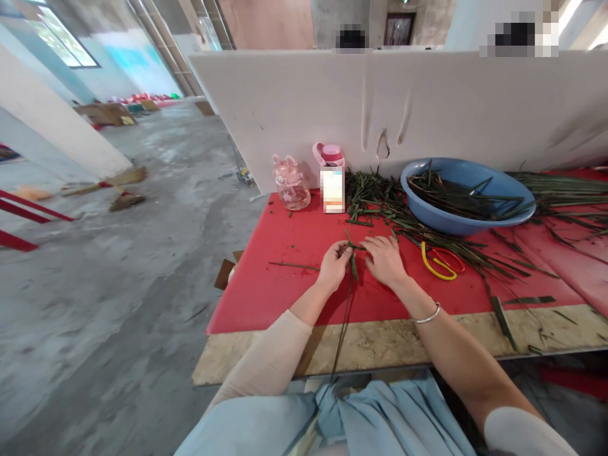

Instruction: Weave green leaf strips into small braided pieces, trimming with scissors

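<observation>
My left hand [334, 264] is closed in a pinch on thin green leaf strips [352, 261] over the red table cover [280, 278]. The strips trail down past the table's front edge toward my lap. My right hand [384, 259] lies just right of the left one, fingers curled onto the same strips; a silver bangle sits on its wrist. A heap of long green leaves [380, 202] lies just beyond both hands.
A blue basin [463, 218] holding leaves stands at the back right. Yellow-handled scissors [439, 265] lie right of my right hand. A pink bottle [291, 183] and a pink-lidded cup [331, 183] stand by a white board [427, 107]. Concrete floor lies to the left.
</observation>
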Tool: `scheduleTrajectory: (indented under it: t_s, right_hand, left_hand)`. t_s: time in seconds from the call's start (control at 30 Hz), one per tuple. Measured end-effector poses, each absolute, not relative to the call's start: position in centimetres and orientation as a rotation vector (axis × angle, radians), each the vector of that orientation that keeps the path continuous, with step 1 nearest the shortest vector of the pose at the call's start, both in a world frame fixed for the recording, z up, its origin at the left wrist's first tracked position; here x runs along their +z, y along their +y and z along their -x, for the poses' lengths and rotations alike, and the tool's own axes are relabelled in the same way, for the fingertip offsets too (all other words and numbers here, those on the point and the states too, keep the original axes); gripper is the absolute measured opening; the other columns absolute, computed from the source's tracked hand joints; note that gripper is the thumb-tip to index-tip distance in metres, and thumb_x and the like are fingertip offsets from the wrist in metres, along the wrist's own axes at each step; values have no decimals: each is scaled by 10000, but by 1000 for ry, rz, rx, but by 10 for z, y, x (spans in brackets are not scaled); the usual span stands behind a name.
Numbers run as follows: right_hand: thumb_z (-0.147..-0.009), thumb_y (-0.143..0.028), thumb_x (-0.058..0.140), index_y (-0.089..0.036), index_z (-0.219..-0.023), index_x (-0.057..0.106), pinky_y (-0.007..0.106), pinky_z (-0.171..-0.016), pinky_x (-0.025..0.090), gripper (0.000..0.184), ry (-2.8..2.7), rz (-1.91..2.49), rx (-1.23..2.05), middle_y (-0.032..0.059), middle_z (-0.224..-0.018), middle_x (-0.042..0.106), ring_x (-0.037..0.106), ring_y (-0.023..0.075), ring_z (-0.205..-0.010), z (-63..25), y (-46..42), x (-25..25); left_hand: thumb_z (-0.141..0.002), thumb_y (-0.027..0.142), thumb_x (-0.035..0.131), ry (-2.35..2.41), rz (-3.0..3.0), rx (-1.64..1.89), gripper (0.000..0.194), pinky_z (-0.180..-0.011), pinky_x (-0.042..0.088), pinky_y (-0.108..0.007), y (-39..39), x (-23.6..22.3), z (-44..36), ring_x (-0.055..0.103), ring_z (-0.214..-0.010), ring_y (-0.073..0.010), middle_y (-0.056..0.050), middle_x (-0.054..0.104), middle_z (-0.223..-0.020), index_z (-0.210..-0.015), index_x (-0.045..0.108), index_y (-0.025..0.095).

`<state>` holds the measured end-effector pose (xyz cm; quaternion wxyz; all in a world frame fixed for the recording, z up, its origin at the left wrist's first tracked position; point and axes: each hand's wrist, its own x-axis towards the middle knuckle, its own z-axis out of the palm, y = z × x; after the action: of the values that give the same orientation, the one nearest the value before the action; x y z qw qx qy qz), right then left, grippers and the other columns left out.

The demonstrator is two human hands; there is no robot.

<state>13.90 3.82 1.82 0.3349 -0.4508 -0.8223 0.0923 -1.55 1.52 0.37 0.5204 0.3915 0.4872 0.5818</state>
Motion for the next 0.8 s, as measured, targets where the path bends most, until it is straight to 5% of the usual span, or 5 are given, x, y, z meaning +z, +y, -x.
scheduleTrajectory:
  t_s: [0.07, 0.2, 0.37, 0.6, 0.8]
  right_hand:
    - [-777, -173, 550, -187, -1116, 609, 413, -935, 393, 345, -2080, 1098, 326, 114, -1105, 659, 568, 251, -1023, -128, 30, 17]
    - [-861, -195, 432, -183, -946, 640, 286, -753, 449, 225, -1963, 1032, 594, 69, -866, 677, 609, 179, -798, -123, 28, 15]
    - [-821, -233, 506, -188, -855, 664, 267, -729, 445, 167, -1858, 976, 863, 31, -837, 691, 611, 160, -765, -127, 36, 11]
    - [-747, -364, 614, -159, -722, 658, 242, -598, 404, 211, -1739, 1013, 1080, -4, -648, 634, 513, 118, -596, -130, 47, 8]
    - [-753, -375, 611, -158, -728, 670, 243, -593, 397, 226, -1831, 1030, 1049, -13, -614, 617, 507, 119, -577, -144, 59, -4]
  left_hand:
    - [-774, 372, 639, 1162, -993, 1412, 314, -465, 352, -166, 14, 2, 14, 438, -485, -50, 37, 553, -668, -993, 534, 173]
    - [-777, 348, 644, 1145, -1080, 1333, 376, -431, 371, -167, 9, 4, 13, 423, -457, -50, 67, 481, -640, -1081, 498, 181]
    - [-727, 383, 686, 1128, -1199, 1237, 421, -445, 412, -178, 8, 10, 16, 450, -508, -51, 20, 554, -732, -1062, 591, 147]
    - [-659, 394, 734, 1073, -946, 1419, 360, -402, 363, -145, 11, 12, 17, 371, -464, -25, 68, 449, -642, -905, 598, 169]
    - [-568, 404, 797, 1043, -796, 1368, 427, -364, 293, -150, 10, 10, 13, 304, -402, -7, 86, 432, -588, -860, 601, 163]
